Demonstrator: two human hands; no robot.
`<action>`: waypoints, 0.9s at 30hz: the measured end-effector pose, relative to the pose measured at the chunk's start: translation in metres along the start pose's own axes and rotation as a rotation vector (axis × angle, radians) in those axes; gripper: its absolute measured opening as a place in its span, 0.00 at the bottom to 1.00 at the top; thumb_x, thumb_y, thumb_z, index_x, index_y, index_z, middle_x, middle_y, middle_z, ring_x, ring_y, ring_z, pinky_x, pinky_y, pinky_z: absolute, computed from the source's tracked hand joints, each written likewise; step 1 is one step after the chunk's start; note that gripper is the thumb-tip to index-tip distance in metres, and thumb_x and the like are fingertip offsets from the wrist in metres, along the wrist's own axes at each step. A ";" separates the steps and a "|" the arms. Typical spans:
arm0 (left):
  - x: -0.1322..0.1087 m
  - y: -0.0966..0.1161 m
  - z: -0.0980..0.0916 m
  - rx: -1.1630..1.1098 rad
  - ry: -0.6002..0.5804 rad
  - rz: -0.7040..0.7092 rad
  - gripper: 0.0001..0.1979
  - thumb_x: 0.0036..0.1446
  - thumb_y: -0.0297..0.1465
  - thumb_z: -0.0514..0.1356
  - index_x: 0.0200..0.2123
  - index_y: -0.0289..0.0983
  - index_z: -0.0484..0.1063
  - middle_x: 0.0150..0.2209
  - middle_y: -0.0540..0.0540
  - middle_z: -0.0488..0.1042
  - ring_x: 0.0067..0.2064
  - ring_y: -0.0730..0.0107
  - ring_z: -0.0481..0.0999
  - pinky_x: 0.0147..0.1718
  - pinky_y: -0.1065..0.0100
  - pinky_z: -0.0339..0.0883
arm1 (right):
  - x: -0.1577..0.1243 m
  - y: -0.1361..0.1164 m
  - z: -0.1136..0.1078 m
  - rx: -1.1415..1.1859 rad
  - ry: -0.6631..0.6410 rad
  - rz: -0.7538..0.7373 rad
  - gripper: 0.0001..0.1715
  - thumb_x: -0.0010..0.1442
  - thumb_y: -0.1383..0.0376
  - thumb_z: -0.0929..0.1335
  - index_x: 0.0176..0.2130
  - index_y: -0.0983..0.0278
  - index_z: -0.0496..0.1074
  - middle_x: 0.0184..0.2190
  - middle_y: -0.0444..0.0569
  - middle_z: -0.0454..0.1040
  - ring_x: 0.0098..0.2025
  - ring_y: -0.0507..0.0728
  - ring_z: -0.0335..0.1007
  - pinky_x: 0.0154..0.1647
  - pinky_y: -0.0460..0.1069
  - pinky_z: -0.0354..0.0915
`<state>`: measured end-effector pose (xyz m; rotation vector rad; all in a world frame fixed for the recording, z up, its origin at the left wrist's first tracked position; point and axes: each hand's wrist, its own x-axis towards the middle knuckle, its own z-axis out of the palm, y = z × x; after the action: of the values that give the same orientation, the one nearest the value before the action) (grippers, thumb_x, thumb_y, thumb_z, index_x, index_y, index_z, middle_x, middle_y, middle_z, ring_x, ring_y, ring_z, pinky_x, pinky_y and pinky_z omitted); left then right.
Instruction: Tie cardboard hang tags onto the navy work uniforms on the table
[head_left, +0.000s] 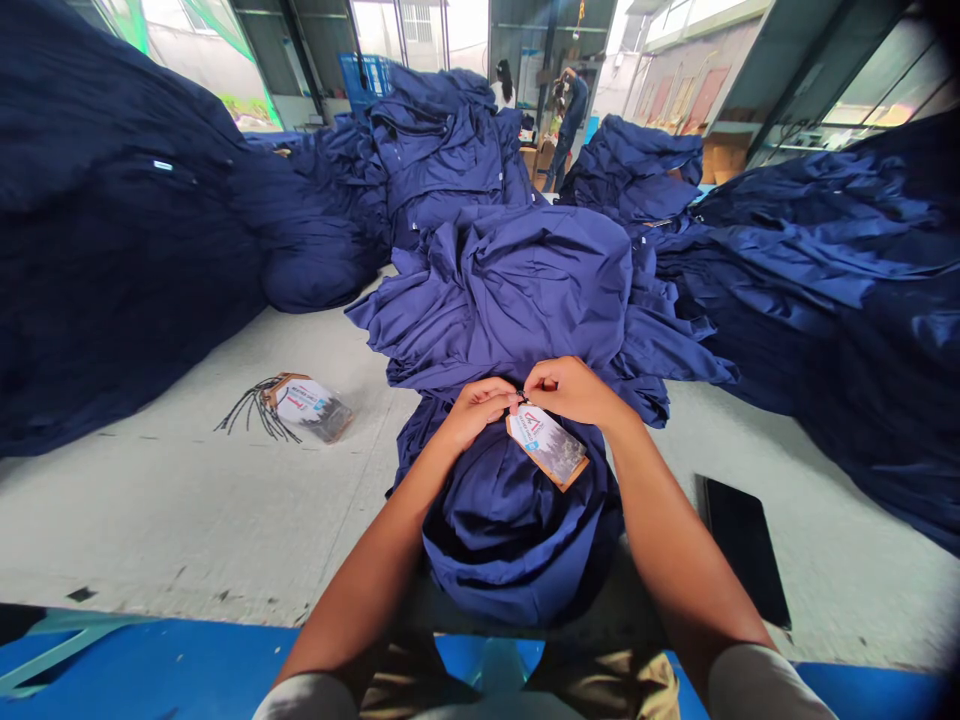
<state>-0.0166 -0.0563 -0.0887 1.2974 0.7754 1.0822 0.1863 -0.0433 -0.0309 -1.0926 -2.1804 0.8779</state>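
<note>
A navy garment [517, 540] lies bunched at the table's front edge, its near part hanging slightly over. Above its middle, my left hand [482, 405] and my right hand [564, 390] meet with fingertips pinched around a small dark cord. From that cord a paper hang tag [547, 445] rests on the cloth, white and grey with a brown card behind it. Both hands are closed on the cord, the left at its left side and the right at its right side. The fingertips partly hide the cord's loop.
A stack of tags with black strings [311, 405] lies on the white table [247, 510] at left. At right is a black phone [744, 545]. Large navy garment piles [120, 230] rise left, right and behind. Two people stand in the far background.
</note>
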 end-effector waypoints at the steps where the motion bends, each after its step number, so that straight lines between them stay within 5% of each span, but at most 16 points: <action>1: 0.000 0.000 0.001 0.006 0.001 -0.010 0.12 0.52 0.37 0.69 0.29 0.33 0.78 0.24 0.50 0.74 0.22 0.81 0.56 0.24 0.71 0.44 | 0.000 0.000 0.000 -0.006 0.017 -0.009 0.11 0.55 0.65 0.68 0.31 0.66 0.81 0.27 0.46 0.78 0.28 0.51 0.67 0.30 0.46 0.59; 27: 0.009 -0.009 0.002 0.128 0.074 -0.033 0.09 0.46 0.35 0.72 0.28 0.34 0.84 0.21 0.50 0.74 0.23 0.75 0.68 0.25 0.72 0.59 | -0.006 -0.006 -0.007 -0.307 -0.048 -0.031 0.09 0.56 0.69 0.68 0.30 0.61 0.79 0.26 0.44 0.78 0.28 0.52 0.69 0.32 0.47 0.58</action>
<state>-0.0098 -0.0483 -0.0956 1.3527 0.9315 1.0734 0.1918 -0.0487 -0.0231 -1.1845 -2.4220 0.5718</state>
